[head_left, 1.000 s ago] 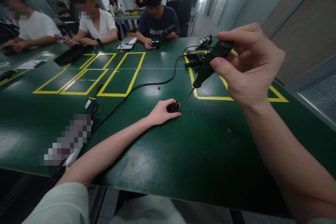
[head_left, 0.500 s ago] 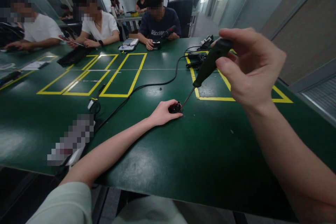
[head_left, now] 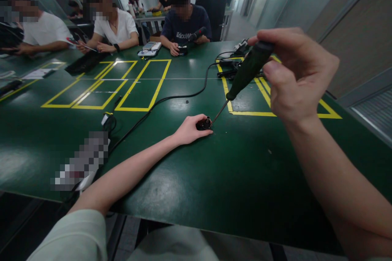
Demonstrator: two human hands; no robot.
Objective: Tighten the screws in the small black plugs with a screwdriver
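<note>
Dark green along its grip, the screwdriver [head_left: 249,70] slants down from the right hand [head_left: 301,71], whose fingers close on the black butt end, index finger over the top, probably so it can twist while bearing down. Its thin shaft ends at the right edge of a small black part [head_left: 204,123] on the surface [head_left: 239,179]; whether the tip touches is too small to tell. The left hand [head_left: 191,130] pinches that part from 2 sides, fingers parted only by its width, likely to stop it turning. Farther off, yellow tape [head_left: 252,113] outlines areas, seemingly to give objects set places
</note>
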